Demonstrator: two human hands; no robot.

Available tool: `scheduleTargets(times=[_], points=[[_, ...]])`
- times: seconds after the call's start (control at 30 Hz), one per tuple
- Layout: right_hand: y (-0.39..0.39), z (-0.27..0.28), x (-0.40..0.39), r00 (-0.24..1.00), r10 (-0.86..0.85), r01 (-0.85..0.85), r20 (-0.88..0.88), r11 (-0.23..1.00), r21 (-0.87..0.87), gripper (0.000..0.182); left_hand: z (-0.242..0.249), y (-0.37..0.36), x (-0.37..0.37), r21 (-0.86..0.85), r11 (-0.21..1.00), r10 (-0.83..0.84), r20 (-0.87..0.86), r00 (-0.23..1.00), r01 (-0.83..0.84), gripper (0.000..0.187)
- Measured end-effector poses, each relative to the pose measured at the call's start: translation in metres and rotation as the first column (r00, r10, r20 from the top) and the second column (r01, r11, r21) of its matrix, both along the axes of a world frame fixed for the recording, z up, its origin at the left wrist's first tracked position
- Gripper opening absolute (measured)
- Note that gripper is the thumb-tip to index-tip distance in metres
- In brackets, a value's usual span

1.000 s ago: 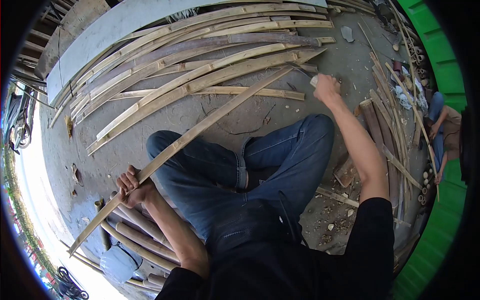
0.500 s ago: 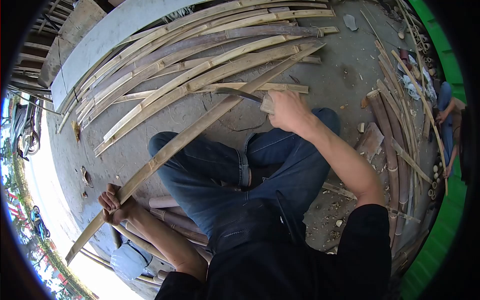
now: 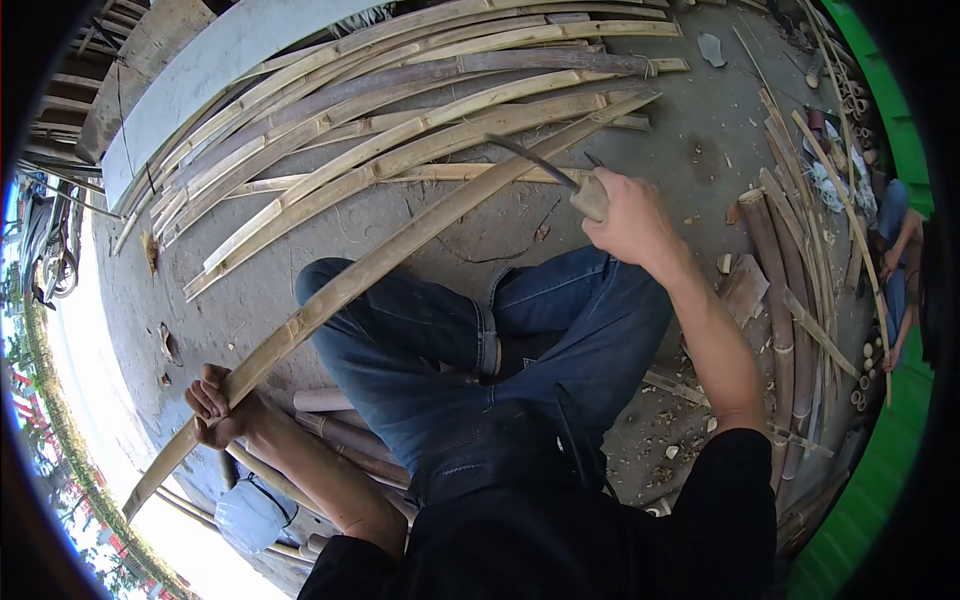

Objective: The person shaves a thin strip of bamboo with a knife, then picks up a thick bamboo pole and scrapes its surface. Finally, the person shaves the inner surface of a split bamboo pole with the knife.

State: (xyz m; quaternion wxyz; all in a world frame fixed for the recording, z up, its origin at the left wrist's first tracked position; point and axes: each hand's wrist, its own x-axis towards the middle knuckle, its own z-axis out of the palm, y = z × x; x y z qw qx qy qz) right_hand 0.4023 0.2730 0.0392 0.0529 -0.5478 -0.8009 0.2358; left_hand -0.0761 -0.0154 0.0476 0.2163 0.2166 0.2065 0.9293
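Note:
A long split bamboo strip [image 3: 390, 258] runs slantwise from the lower left over my bent left knee to the far right. My left hand [image 3: 220, 405] is closed around it near its lower end, fingers wrapped over the edge. My right hand [image 3: 640, 220] grips the pale handle of a curved knife [image 3: 538, 160]. The dark blade crosses over the upper part of the strip, its tip pointing left and away from me. Both my legs, in blue jeans, are folded on the floor beneath the strip.
Many split bamboo lengths [image 3: 420, 125] lie side by side ahead. On the right are brown bamboo poles [image 3: 775, 300] and thin strips beside a green wall [image 3: 915, 150]. Another person [image 3: 895, 260] sits at the far right edge. Shavings [image 3: 650, 440] litter the floor near my right knee.
My right hand and the knife have moved right, bringing the blade farther up the strip toward its far end. My left hand keeps its hold on the strip's lower part.

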Motion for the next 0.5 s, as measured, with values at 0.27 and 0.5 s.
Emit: scheduleTargets(times=[0.27,0.5], points=[[0.037,-0.039,0.013,0.972,-0.014,0.022,0.236,0.999,-0.032,0.041,-0.021,0.038,0.033,0.02,1.0,0.002,0.013,1.0,-0.002,0.03],[0.126,-0.074,0.153,0.619,-0.392,0.432,0.681,0.893,0.122,0.039,0.015,-0.025,-0.005,0.118,0.991,-0.056,-0.028,0.998,0.059,0.027]])
